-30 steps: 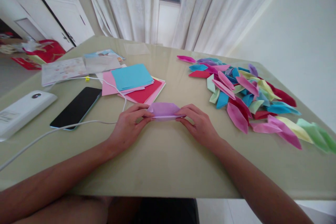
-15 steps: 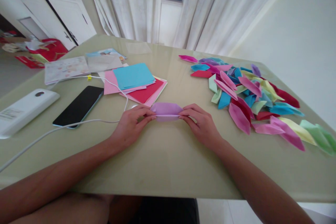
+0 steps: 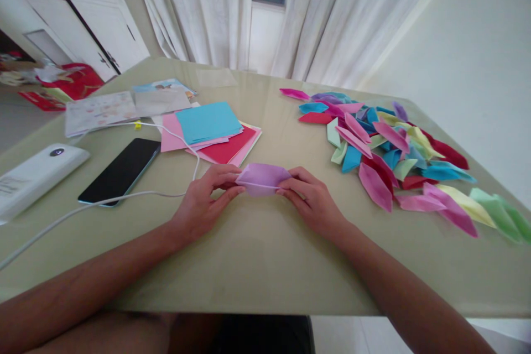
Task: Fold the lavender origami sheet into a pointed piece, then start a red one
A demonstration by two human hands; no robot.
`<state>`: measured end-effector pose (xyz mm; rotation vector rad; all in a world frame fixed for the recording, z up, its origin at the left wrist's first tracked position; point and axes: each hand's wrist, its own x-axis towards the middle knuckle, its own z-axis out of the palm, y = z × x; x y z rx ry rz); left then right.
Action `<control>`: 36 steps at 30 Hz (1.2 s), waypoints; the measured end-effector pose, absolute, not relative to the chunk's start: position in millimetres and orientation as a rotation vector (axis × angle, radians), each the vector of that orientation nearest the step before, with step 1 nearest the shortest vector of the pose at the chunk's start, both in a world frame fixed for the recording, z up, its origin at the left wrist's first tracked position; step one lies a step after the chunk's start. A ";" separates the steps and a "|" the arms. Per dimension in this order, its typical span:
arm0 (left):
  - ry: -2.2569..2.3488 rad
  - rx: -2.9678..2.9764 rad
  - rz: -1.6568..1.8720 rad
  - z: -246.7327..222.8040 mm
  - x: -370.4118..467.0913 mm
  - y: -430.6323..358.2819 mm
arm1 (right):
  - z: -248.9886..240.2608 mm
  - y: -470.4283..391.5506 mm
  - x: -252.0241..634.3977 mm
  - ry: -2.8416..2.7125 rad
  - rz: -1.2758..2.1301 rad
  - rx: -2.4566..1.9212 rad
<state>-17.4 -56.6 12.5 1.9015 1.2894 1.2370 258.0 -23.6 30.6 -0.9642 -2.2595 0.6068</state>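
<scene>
A folded purple paper (image 3: 264,177) is held between my two hands above the middle of the table. My left hand (image 3: 209,194) pinches its left end between thumb and fingers. At the right end, the thumb and fingers of my right hand (image 3: 311,196) are closed on it. Just behind and left of the paper lie flat sheets: a blue stack (image 3: 209,121), a red sheet (image 3: 230,145) and pink ones (image 3: 169,135). A heap of folded papers in pink, blue, green, yellow and red (image 3: 375,177) spreads over the table's right side.
On the left of the table (image 3: 265,265) lie a black phone (image 3: 120,171), a white device (image 3: 41,180), a white cable (image 3: 141,193) and printed packets (image 3: 102,110). Beyond stand white curtains (image 3: 207,11) and a cabinet (image 3: 83,11).
The purple paper has tilted, its left end now higher, and its upper flap looks wider. The fingers of both hands have shifted slightly at its ends. The view has moved a little.
</scene>
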 end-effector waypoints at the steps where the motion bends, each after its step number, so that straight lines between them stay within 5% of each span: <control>1: 1.286 1.895 1.233 12.8 -17.2 -56.5 | 30.9 -23.6 257.7 -2.265 0.612 -0.962; 36: 1.203 1.658 1.111 15.6 -19.9 -49.0 | 37.3 -16.7 263.3 -1.940 0.800 -0.880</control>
